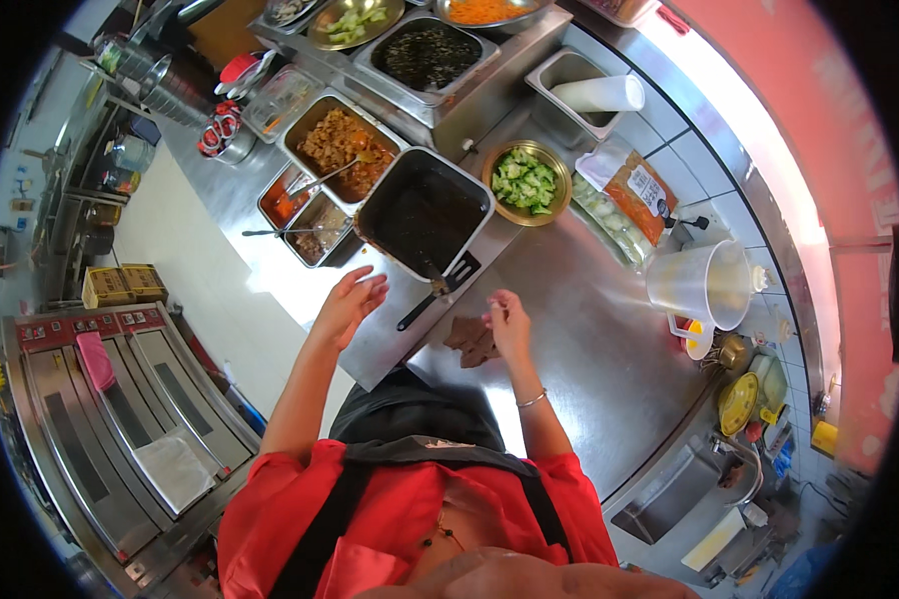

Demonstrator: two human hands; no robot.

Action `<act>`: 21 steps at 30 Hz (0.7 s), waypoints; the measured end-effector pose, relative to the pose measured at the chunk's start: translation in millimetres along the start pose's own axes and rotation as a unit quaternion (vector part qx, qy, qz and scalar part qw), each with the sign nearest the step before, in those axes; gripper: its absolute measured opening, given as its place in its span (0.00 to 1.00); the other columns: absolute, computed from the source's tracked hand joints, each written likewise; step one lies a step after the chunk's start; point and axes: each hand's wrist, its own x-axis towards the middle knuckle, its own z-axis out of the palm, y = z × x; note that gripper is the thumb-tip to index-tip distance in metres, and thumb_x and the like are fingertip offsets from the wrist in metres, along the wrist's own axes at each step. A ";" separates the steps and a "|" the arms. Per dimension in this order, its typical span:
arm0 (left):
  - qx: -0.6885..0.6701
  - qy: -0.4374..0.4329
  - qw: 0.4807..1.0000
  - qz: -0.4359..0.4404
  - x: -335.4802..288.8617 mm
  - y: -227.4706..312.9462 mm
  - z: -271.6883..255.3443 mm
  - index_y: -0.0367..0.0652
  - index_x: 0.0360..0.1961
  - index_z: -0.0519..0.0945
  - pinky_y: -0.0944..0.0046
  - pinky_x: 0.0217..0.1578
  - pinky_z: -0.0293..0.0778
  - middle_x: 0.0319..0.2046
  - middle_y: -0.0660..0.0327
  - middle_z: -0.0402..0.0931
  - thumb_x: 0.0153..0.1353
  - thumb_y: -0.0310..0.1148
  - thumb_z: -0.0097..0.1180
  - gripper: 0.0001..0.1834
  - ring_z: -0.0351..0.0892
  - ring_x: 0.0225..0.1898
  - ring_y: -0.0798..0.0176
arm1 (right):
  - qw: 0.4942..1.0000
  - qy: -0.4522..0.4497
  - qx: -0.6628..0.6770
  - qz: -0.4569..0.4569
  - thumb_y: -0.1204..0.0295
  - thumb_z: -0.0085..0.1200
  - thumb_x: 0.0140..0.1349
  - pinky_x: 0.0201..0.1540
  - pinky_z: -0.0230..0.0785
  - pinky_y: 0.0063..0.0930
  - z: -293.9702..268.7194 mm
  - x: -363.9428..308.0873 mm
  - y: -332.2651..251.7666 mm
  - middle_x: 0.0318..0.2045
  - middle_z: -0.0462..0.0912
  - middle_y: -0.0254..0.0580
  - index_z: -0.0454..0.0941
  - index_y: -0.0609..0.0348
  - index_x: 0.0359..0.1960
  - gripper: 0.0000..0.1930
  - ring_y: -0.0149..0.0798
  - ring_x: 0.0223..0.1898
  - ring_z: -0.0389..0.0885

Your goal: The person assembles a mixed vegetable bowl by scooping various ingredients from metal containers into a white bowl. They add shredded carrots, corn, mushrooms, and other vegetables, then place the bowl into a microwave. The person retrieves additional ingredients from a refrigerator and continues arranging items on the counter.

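My left hand (pixel 348 307) is open, its fingers apart, in the air at the near left of a deep square pan (pixel 487 203) of dark liquid. To the right, my right hand (pixel 509 321) has its fingers curled together above a crumpled brown cloth (pixel 469 341) on the steel counter. Whatever those fingers hold, if anything, cannot be made out. Between my hands lies a black slotted turner (pixel 438 292) at the pan's near corner. A utensil end (pixel 437 280) leans over that same corner, partly inside the pan.
Left of the dark pan stand a pan of minced topping (pixel 338 140) and two smaller food tins with spoons. A gold bowl of chopped greens (pixel 526 182), bagged food (pixel 637 195) and a clear plastic jug (pixel 704 285) line the right. Steel ovens (pixel 110 419) stand at lower left.
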 end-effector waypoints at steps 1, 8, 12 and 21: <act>-0.077 0.007 0.997 -0.001 12.5 -1.2 -2.5 0.33 0.55 0.61 0.61 0.51 0.69 0.49 0.48 0.69 0.62 0.27 0.45 0.20 0.71 0.50 0.56 | 1.000 -0.008 0.006 -0.001 0.75 0.43 0.63 0.29 0.71 0.19 11.5 -8.1 -2.0 0.40 0.77 0.40 0.68 0.61 0.47 0.12 0.26 0.28 0.76; -0.183 -0.040 0.982 0.018 55.1 7.9 -13.2 0.36 0.43 0.68 0.58 0.47 0.71 0.42 0.53 0.72 0.60 0.25 0.48 0.11 0.73 0.44 0.57 | 0.999 -0.003 -0.007 -0.047 0.79 0.42 0.61 0.33 0.72 0.19 83.6 -40.5 -34.8 0.48 0.74 0.39 0.63 0.60 0.54 0.18 0.28 0.34 0.77; -0.191 -0.087 0.978 -0.015 61.5 11.3 -26.1 0.37 0.39 0.70 0.57 0.50 0.69 0.41 0.54 0.73 0.59 0.24 0.47 0.07 0.72 0.46 0.57 | 0.998 0.035 0.005 -0.052 0.81 0.41 0.60 0.34 0.72 0.19 123.9 -45.6 -47.1 0.51 0.71 0.40 0.63 0.61 0.54 0.19 0.29 0.35 0.78; -0.030 -0.182 0.977 -0.111 41.5 20.3 -64.6 0.35 0.62 0.52 0.55 0.57 0.60 0.57 0.51 0.62 0.61 0.28 0.47 0.30 0.62 0.58 0.55 | 0.989 0.143 0.029 -0.026 0.82 0.43 0.59 0.30 0.72 0.21 206.4 -98.8 -22.6 0.42 0.76 0.42 0.65 0.63 0.52 0.18 0.30 0.31 0.79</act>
